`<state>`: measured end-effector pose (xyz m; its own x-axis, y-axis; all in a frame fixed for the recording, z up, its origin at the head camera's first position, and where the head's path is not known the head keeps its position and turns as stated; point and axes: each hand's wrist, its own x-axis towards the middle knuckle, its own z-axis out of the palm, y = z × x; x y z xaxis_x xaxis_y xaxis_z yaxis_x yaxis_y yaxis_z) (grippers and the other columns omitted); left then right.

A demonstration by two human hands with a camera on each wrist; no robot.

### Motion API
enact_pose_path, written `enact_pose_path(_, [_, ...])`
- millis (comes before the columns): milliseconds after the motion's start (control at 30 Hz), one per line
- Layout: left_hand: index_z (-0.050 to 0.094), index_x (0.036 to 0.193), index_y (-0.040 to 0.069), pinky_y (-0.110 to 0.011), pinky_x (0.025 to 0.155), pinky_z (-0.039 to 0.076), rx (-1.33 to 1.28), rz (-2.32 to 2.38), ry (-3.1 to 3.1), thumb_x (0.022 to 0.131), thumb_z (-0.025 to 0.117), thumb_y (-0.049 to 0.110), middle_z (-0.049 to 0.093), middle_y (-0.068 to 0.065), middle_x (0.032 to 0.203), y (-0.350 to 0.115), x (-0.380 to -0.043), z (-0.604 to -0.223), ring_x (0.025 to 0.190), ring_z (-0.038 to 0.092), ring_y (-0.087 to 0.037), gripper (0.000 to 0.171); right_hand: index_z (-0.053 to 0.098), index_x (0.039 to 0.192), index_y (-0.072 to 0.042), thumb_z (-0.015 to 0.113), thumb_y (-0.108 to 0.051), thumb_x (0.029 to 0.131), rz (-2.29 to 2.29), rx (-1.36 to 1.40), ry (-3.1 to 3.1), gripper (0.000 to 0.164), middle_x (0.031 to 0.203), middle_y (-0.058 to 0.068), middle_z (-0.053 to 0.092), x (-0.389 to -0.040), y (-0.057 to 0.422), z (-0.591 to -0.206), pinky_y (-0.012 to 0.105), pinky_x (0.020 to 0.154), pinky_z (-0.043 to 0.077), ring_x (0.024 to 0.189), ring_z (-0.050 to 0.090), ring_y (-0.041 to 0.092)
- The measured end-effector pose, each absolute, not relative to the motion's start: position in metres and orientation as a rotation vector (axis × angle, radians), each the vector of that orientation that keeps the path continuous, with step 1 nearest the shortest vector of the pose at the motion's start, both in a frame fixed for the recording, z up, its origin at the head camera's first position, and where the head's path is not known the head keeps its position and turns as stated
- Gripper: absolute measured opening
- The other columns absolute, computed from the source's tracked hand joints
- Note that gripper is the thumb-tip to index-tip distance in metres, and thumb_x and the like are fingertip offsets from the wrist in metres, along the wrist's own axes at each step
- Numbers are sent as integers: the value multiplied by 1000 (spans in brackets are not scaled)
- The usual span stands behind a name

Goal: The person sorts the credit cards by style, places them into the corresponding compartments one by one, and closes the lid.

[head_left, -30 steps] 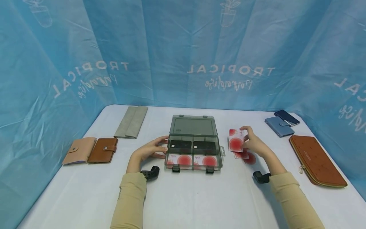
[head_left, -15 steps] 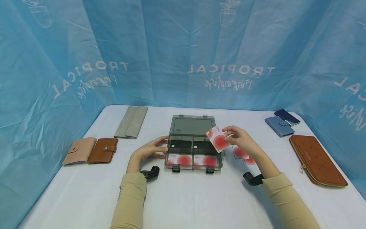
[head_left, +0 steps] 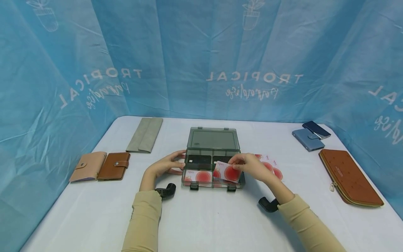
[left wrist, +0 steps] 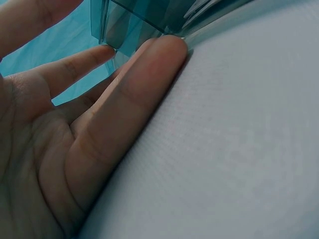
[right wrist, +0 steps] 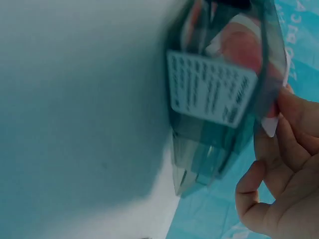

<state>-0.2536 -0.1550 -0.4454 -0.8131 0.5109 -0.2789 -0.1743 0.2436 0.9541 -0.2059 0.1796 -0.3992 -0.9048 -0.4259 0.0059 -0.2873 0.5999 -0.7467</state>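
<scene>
A translucent green plastic box [head_left: 212, 166] with compartments stands in the middle of the table, its lid [head_left: 213, 139] folded back. Black cards [head_left: 199, 160] lie in the rear compartments; a red-and-white card [head_left: 197, 175] shows in the front left one. My right hand [head_left: 252, 166] pinches a red-and-white card [head_left: 227, 171] by its right edge, tilted over the front right compartment. In the right wrist view the thumb and fingers grip that card [right wrist: 269, 125] at the box wall [right wrist: 214, 87]. My left hand [head_left: 164, 165] touches the box's left side with straight fingers [left wrist: 144, 74].
More red-and-white cards [head_left: 268, 164] lie right of the box, partly behind my right hand. To the left are a grey-green wallet [head_left: 145, 134], a tan holder [head_left: 88, 166] and a brown one [head_left: 113, 166]. At right lie blue [head_left: 308, 139] and navy [head_left: 316, 128] holders and a brown zip pouch [head_left: 350, 177].
My right hand has carried the card left from the loose cards, over the box's rear right compartment, down to the front right one. The left hand stays at the box's side.
</scene>
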Motion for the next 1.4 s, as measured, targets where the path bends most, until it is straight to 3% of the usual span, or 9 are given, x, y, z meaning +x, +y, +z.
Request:
enact_pose_path(233, [21,148,12,-40,84,53,300,1610,1978,86,63,17,24,-19,146,-155,-255,-448,100,55,-25,75,71,92,-10,65,-4,84,-934,-684,2795,12,89,-1,65,-200,170,-408,28,73,53,82,58,13])
enact_pose_path(433, [21,148,12,-40,85,53,299,1612,1976,85,63,17,24,-19,145,-155,-255,-447,99,55,-24,76,73,92,-12,71,-4,79,-705,-884,2979,15,85,-2,63,-195,166,-409,24,67,53,78,58,13])
enact_pose_path(633, [20,148,11,-40,85,53,300,1608,1978,86,63,17,24,-19,145,-154,-254,-446,98,56,-23,75,73,95,-10,71,-3,78,-565,-981,3040,19,89,-1,69,-192,169,-408,32,76,54,84,63,16])
enact_pose_path(800, [20,148,11,-40,85,53,300,1610,1978,86,62,17,24,-19,145,-155,-254,-447,98,56,-23,75,70,102,-8,68,-2,81,-741,-846,2947,22,100,2,68,-190,177,-404,39,84,52,97,62,22])
enact_pose_path(967, [20,148,11,-40,85,53,304,1613,1974,86,62,17,23,-19,145,-154,-255,-448,98,56,-23,75,68,105,-6,63,-1,85,-959,-645,2949,22,103,9,67,-193,199,-396,44,82,51,97,60,27])
enact_pose_path(1167, [20,148,11,-40,85,53,304,1611,1976,86,62,17,23,-19,146,-154,-255,-447,97,56,-22,75,56,122,1,61,-16,88,-696,-235,2981,39,113,24,58,-201,235,-393,53,81,48,101,56,39])
enact_pose_path(1267, [20,148,10,-41,85,53,303,1611,1978,86,62,17,23,-19,145,-154,-254,-446,97,56,-22,75,54,118,7,62,-30,86,-439,21,2915,50,104,26,56,-202,245,-394,48,70,50,89,56,37])
enact_pose_path(1400, [20,148,10,-40,84,53,302,1608,1981,86,62,17,24,-20,145,-153,-254,-446,97,56,-23,75,56,103,10,64,-43,83,-255,198,2806,57,85,18,52,-202,249,-396,37,58,44,73,50,27])
